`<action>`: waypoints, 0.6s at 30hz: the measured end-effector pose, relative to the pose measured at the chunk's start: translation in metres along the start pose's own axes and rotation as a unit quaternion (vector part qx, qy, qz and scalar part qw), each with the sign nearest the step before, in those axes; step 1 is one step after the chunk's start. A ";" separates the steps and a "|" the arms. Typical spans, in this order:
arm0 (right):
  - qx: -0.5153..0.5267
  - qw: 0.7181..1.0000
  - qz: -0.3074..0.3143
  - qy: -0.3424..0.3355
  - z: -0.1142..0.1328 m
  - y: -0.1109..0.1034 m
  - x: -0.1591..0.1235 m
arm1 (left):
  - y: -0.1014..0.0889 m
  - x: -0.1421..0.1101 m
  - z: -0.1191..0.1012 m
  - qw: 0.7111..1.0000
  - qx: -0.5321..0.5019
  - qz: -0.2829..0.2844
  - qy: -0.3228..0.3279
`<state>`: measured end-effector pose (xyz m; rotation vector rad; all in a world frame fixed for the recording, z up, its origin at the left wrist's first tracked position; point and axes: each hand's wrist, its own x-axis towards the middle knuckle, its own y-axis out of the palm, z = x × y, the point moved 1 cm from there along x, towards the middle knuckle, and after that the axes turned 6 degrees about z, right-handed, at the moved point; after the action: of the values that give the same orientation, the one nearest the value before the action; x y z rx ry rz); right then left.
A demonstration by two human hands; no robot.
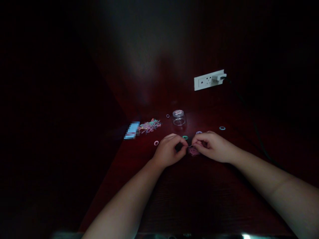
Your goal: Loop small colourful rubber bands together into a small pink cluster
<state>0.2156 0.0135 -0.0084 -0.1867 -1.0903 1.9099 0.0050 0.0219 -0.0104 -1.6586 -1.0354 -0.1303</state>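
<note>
My left hand point(171, 149) and my right hand point(211, 145) meet over the dark red table, fingertips pinched close together. Between them runs a thin pale hair elastic point(190, 145), its far side hidden by the fingers. Just below the fingertips lies a cluster of pink hair elastics point(193, 151), partly covered by my right hand. A green elastic point(184, 137) and a purple elastic point(198, 132) rest beyond the hands. To the left of my left hand is a pink elastic ring point(156, 143).
A clear lidded jar point(179, 119) stands behind the hands. Left of it are a heap of mixed-colour elastics point(151, 125) and a blurred light-blue rectangle point(132, 130). A blue ring point(222, 128) lies at right. A wall socket point(208, 80) holds a plug with a dark cable.
</note>
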 end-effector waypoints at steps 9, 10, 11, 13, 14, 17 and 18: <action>0.000 1.000 -0.001 0.000 0.000 -0.001 -0.001 | 0.001 0.000 0.001 1.000 -0.001 0.006 -0.009; 0.001 1.000 0.001 0.000 0.000 0.000 0.000 | 0.001 0.000 0.001 1.000 -0.001 0.005 -0.011; 0.002 1.000 0.003 0.001 0.000 0.000 0.000 | 0.001 0.000 0.001 1.000 -0.001 0.006 -0.013; 0.005 1.000 0.006 0.002 0.000 0.000 0.000 | 0.001 0.000 0.000 1.000 -0.003 0.010 -0.012; 0.005 1.000 0.006 0.003 -0.001 0.000 0.000 | 0.001 0.000 0.000 1.000 -0.005 0.013 -0.010; 0.004 1.000 0.005 0.004 -0.001 0.000 0.000 | 0.000 0.000 -0.001 1.000 -0.008 0.016 -0.009; 0.004 1.000 0.006 0.004 -0.001 0.000 -0.001 | 0.000 0.000 -0.001 1.000 -0.007 0.014 -0.010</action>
<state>0.2163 0.0136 -0.0091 -0.1974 -1.0785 1.9208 0.0057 0.0212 -0.0096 -1.6903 -1.0278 -0.1022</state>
